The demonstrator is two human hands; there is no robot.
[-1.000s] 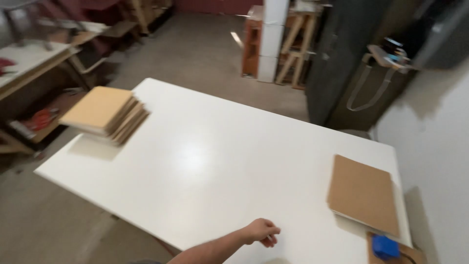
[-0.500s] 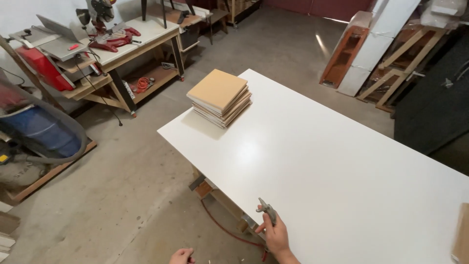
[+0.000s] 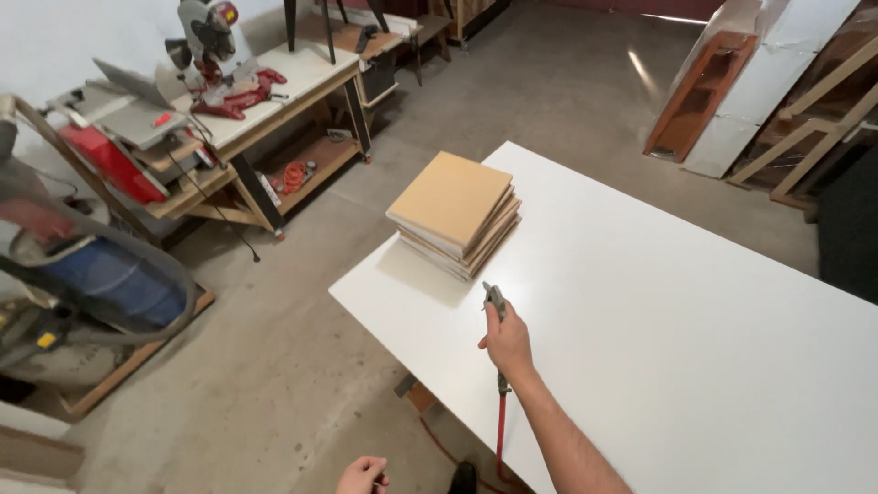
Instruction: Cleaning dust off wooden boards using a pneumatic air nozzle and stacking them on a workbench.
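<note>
The room is evenly and brightly lit, with soft, diffuse light. The white bench (image 3: 695, 348) reflects it as a broad pale sheen beside the stack of boards (image 3: 455, 213), which casts a faint shadow toward the near left edge. A bright streak of glare lies on the concrete floor (image 3: 549, 82) at the top. The centre is fairly sharp; the blue machine (image 3: 101, 284) at the left edge is smeared and stretched by wide-angle distortion. The right hand (image 3: 506, 340) is slightly soft, and the left hand (image 3: 363, 476) is cut by the frame's bottom edge.

A large white table (image 3: 695, 302) bears a stack of tan square boards (image 3: 455, 213) near its corner.
</note>
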